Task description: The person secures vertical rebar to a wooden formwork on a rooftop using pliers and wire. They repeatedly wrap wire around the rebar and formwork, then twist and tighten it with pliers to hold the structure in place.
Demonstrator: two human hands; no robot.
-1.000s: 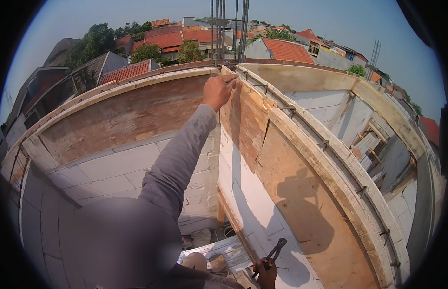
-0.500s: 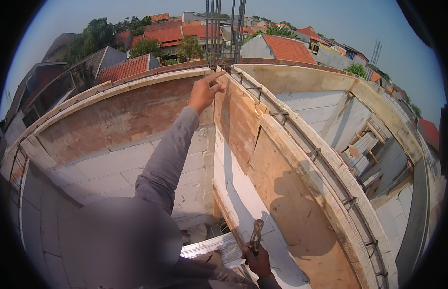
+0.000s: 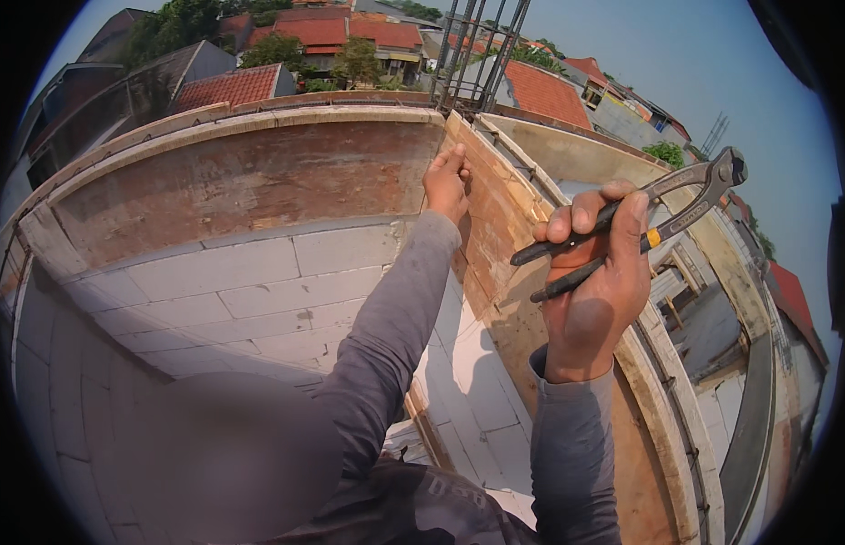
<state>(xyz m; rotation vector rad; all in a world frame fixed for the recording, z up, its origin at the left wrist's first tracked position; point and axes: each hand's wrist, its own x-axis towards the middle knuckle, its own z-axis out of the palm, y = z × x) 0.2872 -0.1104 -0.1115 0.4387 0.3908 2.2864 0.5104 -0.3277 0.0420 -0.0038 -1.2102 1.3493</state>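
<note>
My right hand (image 3: 593, 304) is raised on the right, its fingers wrapped round the black handles of a pair of end-cutting pincers (image 3: 693, 205). Their metal jaws point up and to the right, and the handles stand somewhat apart. Farther off, my left hand (image 3: 446, 186) is at the inner corner of the wooden formwork, beside the upper part of the right-hand plywood panel (image 3: 491, 204). Its fingers are pinched together; whatever lies between them, if anything, is too small to make out. The left-hand plywood panel (image 3: 259, 173) runs away from that corner.
Vertical steel rebar (image 3: 477, 54) rises behind the corner. A reinforcement bar with ties lies between the boards of the right formwork (image 3: 654, 413). White block walls (image 3: 232, 300) stand below the panels. Red-tiled roofs (image 3: 550, 94) lie beyond. A blurred round shape covers the lower left.
My right hand has lifted the pincers from low near the block wall to high on the right. My left hand has come down from the formwork's top edge, its fingers drawing together. The view has shifted.
</note>
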